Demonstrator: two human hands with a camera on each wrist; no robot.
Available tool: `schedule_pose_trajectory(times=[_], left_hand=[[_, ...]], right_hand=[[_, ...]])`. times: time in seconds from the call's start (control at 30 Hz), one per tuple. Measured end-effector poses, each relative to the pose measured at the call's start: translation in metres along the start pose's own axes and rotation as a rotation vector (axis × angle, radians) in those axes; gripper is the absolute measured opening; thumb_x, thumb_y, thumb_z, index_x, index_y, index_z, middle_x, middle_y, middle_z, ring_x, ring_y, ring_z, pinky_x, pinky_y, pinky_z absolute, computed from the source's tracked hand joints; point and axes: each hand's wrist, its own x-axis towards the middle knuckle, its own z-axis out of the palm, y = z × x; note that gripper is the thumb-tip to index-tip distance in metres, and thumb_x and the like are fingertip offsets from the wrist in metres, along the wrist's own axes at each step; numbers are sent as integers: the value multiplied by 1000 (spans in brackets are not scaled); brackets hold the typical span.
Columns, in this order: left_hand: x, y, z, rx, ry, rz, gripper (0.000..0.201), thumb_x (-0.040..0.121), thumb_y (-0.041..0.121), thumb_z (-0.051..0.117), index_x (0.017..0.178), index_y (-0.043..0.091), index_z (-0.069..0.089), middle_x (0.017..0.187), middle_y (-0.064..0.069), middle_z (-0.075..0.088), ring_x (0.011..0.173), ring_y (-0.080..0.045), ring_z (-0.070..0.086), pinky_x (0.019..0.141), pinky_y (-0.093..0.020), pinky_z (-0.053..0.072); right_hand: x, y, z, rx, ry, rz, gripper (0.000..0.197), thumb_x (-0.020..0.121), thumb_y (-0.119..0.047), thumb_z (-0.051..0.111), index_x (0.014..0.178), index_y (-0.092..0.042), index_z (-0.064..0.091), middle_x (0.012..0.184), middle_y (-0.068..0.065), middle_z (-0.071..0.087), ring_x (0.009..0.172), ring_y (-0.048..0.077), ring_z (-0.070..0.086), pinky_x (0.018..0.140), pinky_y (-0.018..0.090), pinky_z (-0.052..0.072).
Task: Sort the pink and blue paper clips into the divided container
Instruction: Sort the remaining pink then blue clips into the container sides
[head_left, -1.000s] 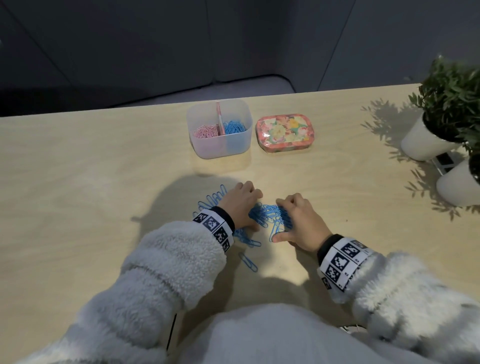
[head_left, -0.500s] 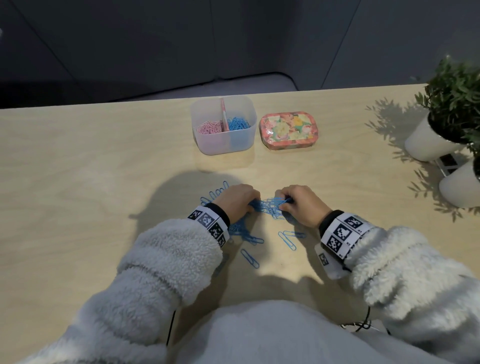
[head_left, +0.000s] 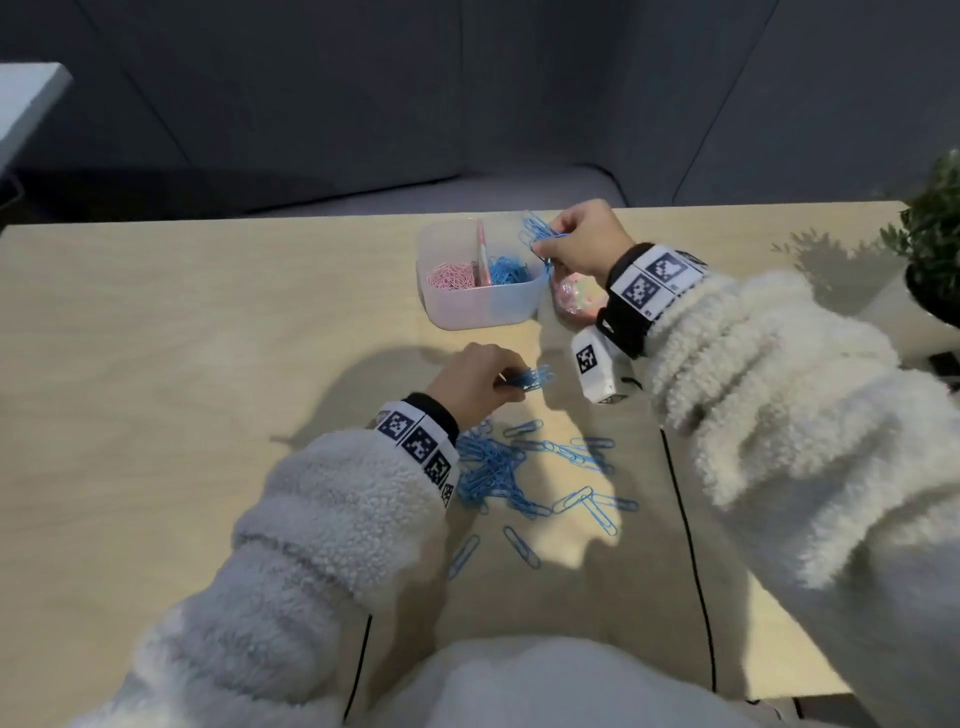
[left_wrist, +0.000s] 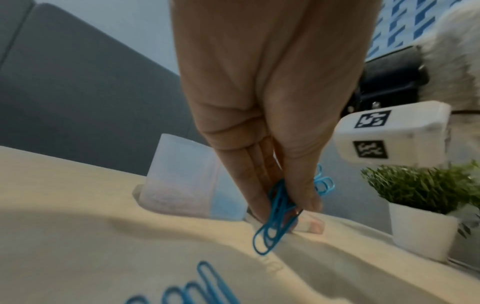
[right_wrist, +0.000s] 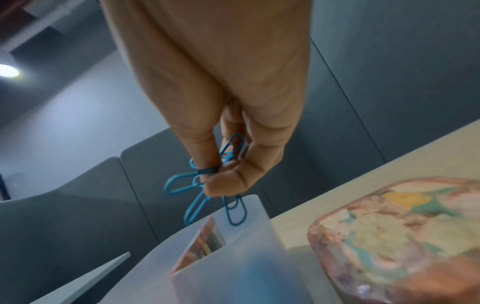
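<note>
Blue wire clips (head_left: 537, 236) pinched in right hand (head_left: 584, 241) fingers; left hand (head_left: 470, 382) pinches another bunch (head_left: 532, 378).

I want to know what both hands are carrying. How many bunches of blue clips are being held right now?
2. The right hand pinches one bunch above the container; the left hand pinches another low over the table. More loose clips lie unheld.

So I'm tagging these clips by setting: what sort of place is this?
Probably an office or lounge desk: a pale wooden table facing grey panelled walls, a small potted plant at its edge, and a padded grey seat behind.
</note>
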Motion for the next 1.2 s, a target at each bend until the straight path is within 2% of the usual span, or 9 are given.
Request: schedule_pose_trajectory(times=[0.1, 0.2, 0.27, 0.4, 0.53, 0.77, 0.9, 1.03, 1.2], left_hand=[[9, 3, -18, -59, 110, -25, 14, 78, 4, 69, 92, 2, 69, 92, -14, 69, 80, -24, 61, 79, -28, 47], [26, 4, -35, -40, 192, -47, 9, 78, 3, 68, 78, -2, 60, 68, -6, 52, 62, -16, 45, 60, -22, 35], [42, 9, -51, -33, 221, -100, 13, 77, 12, 66, 74, 10, 53, 62, -2, 40, 56, -15, 38, 50, -22, 32], [76, 16, -65, 29, 333, -172, 8, 77, 14, 68, 81, 15, 60, 79, -9, 54, 78, -24, 53, 72, -32, 43], [102, 22, -70, 75, 386, -284, 37, 80, 15, 69, 114, 3, 60, 115, -17, 64, 108, -33, 59, 89, -35, 46], [112, 30, -69, 133, 255, -276, 36, 84, 26, 66, 109, 0, 64, 115, -15, 66, 108, -32, 60, 91, -37, 47], [94, 29, -67, 118, 280, -124, 22, 88, 18, 57, 105, 8, 67, 110, -10, 68, 104, -26, 60, 93, -33, 45], [49, 16, -48, 89, 130, -17, 13, 83, 10, 58, 91, 6, 68, 91, -12, 68, 80, -20, 54, 78, -27, 45], [-18, -26, -10, 392, -68, -21, 73, 62, 65, 59, 120, 20, 57, 124, -7, 54, 118, -29, 46, 100, -41, 39]], right_hand=[[17, -10, 15, -19, 7, 28, 23, 78, -9, 70, 63, -10, 54, 71, 10, 59, 49, 15, 56, 55, 31, 56], [23, -10, 22, -43, -62, 22, 19, 83, -4, 61, 66, -9, 55, 80, 12, 60, 56, 22, 61, 53, 31, 58], [23, -7, 19, -60, -64, -11, 13, 84, 3, 52, 79, -2, 63, 96, 17, 63, 78, 30, 65, 72, 42, 60], [0, 7, -1, 128, 45, -65, 28, 85, 6, 40, 98, 4, 65, 93, 15, 61, 80, 24, 60, 72, 33, 58], [-42, 38, -20, 250, 81, -94, 29, 86, 7, 43, 75, -12, 62, 83, 12, 63, 68, 19, 64, 71, 32, 57], [-113, 114, -27, 18, -22, -72, 31, 88, -2, 54, 68, -25, 58, 69, 3, 60, 56, 10, 56, 62, 35, 51], [-152, 142, -24, -246, -231, -92, 20, 76, -20, 72, 72, -25, 53, 73, -7, 61, 58, -2, 49, 64, 22, 43], [-190, 165, -13, -368, -392, -95, 57, 59, -33, 84, 100, -23, 45, 88, -9, 43, 80, 4, 42, 70, 12, 34], [-195, 174, 5, -384, -282, -116, 73, 63, -29, 82, 125, -14, 48, 114, 3, 47, 110, 21, 47, 95, 28, 37]])
